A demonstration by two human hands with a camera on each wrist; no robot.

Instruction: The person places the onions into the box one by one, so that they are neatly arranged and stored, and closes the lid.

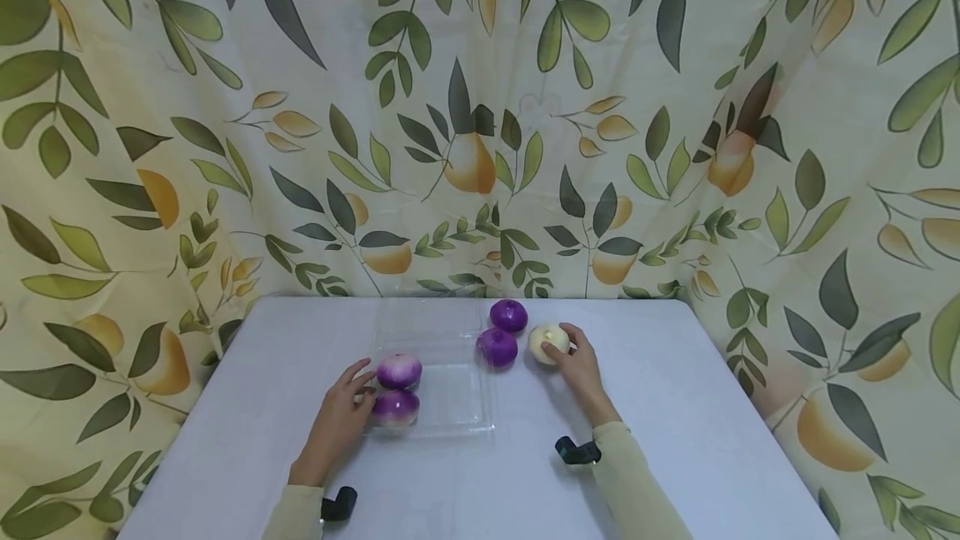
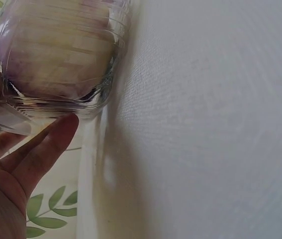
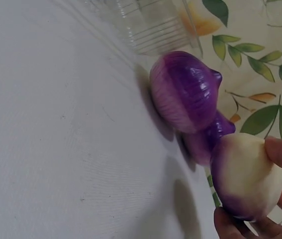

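Observation:
My right hand (image 1: pixel 581 363) grips a pale onion (image 1: pixel 548 344) between thumb and fingers, right of two purple onions. In the right wrist view this onion (image 3: pixel 247 177) shows a cream side and a purple side, and it is lifted off the table. My left hand (image 1: pixel 342 415) touches the left edge of a clear plastic container (image 1: pixel 457 422), its fingers fairly straight; in the left wrist view a fingertip (image 2: pixel 70 123) lies against the ribbed wall. Inside the container, along its left side, are a purple-and-white onion (image 1: pixel 399 371) and another one (image 1: pixel 395 408) nearer me.
Two purple onions, a far one (image 1: pixel 509 316) and a near one (image 1: pixel 497 347), sit beside the container's right edge. The container's clear lid (image 1: pixel 427 322) stands open at the back. A leaf-patterned curtain (image 1: pixel 480 215) hangs behind the white table (image 1: pixel 645 473).

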